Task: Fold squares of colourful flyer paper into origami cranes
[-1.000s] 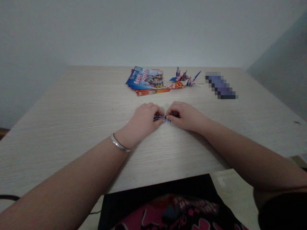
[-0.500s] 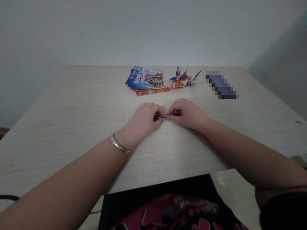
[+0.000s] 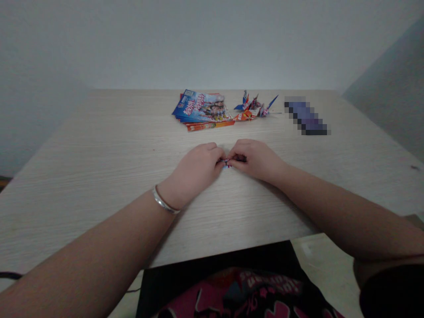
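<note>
Between my fingertips is a small folded piece of printed paper (image 3: 226,166), mostly covered by the hands, with a bit of white, blue and red showing. My left hand (image 3: 201,168), wearing a silver bangle (image 3: 163,202) at the wrist, pinches its left side. Thumb and fingers of my right hand (image 3: 260,158) close on its right side, where a dark part shows inside the grip. The two sets of fingertips almost meet, just above the table (image 3: 109,154). How the paper is folded cannot be made out.
Behind my hands lies a fanned stack of printed leaflets (image 3: 200,107), blue and orange. To its right stand several folded paper cranes (image 3: 255,107). Farther right is a pixelated dark flat object (image 3: 306,117). A pale wall (image 3: 212,44) borders the table's back edge.
My fingers have drawn closer together over the paper, so less of it shows, especially the dark part at the left hand. The leaflets and cranes stay as they were.
</note>
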`<state>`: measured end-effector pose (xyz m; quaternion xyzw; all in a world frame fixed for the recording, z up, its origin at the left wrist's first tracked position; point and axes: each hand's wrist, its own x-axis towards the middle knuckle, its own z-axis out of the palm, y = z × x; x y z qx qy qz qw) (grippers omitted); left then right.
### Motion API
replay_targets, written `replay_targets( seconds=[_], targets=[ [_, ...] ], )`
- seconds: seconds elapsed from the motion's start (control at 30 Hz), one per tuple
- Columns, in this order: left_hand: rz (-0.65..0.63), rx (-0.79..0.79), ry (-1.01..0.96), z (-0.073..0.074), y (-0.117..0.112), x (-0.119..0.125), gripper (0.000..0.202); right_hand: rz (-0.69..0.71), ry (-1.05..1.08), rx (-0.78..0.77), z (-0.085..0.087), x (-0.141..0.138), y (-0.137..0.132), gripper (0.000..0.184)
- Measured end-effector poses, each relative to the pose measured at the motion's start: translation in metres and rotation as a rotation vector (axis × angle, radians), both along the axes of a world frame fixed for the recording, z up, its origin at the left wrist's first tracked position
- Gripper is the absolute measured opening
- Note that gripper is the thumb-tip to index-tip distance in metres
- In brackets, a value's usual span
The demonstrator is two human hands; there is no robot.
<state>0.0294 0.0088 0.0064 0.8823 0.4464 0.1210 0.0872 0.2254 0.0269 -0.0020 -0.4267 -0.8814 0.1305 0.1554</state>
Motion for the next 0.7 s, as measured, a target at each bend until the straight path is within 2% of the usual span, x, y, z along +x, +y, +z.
replay_targets(
  seconds=[0.3,0.7],
  targets=[
    [0.053,-0.032,-0.017,0.0,0.003,-0.004,0.017,-0.064,-0.122,-0.06,0.002,0.022,0.006,0.012],
    [0.06,-0.067,-0.062,-0.002,0.005,-0.006,0.018,-0.043,-0.196,-0.109,0.015,0.049,0.013,0.007]
  ],
)
